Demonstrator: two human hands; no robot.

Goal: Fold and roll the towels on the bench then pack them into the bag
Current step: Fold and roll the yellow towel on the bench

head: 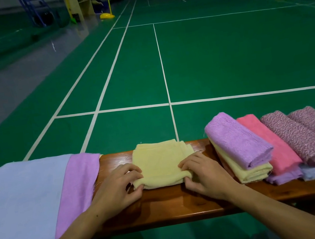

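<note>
The pale yellow towel [161, 160] lies folded flat in the middle of the wooden bench [164, 205], its far edge reaching the bench's far side. It is soft and slightly fuzzy, with layered edges showing at its right side, and its near edge is turned over into a low, thick roll running left to right. The left hand [117, 187] pinches the left end of that roll, thumb underneath at the near side and fingers curled over the top. The right hand [202, 173] grips the right end the same way, fingers bent over the rolled edge and thumb tucked at the near side. Both forearms reach in from the bottom of the view.

To the left, a light blue cloth [20, 203] is spread over the bench end and hangs toward the viewer, with a lilac cloth [77, 185] lying against its right edge.

To the right, rolled towels rest on folded ones: a lilac roll [236, 140] on a folded yellow towel [247, 171], just beside it a pink roll [274, 149], then two mottled purple rolls [304, 135]. Folded lilac, blue and yellow pieces show under them.

Beyond the bench stretches a green court floor [224, 55] with white lines, and yellow post bases [106, 15] stand far off.
</note>
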